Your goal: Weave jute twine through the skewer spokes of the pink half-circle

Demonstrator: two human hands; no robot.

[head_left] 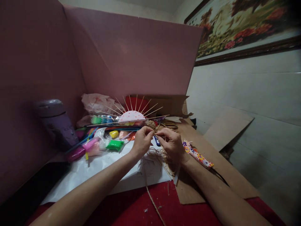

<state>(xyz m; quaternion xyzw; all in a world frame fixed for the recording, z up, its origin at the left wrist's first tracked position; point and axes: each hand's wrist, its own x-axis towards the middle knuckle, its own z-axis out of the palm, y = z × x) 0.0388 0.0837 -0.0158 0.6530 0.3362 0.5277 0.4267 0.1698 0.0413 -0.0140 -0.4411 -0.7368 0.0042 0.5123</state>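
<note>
Pinching: L hand point(145, 137) & R hand point(170, 142) clamped on thin piece point(155, 134), unID'd.
Twine point(152, 200): loose, over red surface point(117, 208).
Dotted half-disc point(131, 116): behind hands; sticks point(136, 102) apparently set, twine prob. unfinished.

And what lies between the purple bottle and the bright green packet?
Head view: pink packets, a yellow strip and some crumpled clear plastic.

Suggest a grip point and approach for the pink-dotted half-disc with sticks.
Pinch the half-disc near the middle of its straight lower edge, coming from the person's side, left of the left hand. The thin sticks fan out from its curved edge and both ends, so a grip from above or behind would likely snag or bend them.
</note>
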